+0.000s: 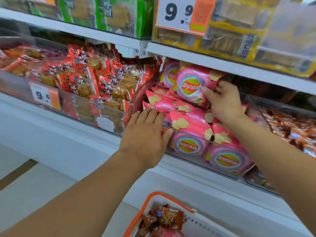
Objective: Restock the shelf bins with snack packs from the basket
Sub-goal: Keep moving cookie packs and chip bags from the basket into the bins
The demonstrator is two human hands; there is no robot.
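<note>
A clear shelf bin [186, 136] in the middle of the head view is piled with pink chip packs. My right hand [224, 101] grips an upright pink chip pack [189, 84] at the back of the bin, thumb on its front. My left hand [147, 134] lies flat with straight fingers on the packs at the bin's front left corner, fingertips touching a flat pink pack [153, 106]. Below, a white basket with an orange rim [145, 207] holds brown and pink snack packs [168, 218].
The bin to the left [73, 106] holds red-orange biscuit packs and carries a price tag [45, 96]. To the right is a bin of orange-brown snacks [290, 127]. The upper shelf [205, 62] carries green and yellow packs and a large price sign [181, 14].
</note>
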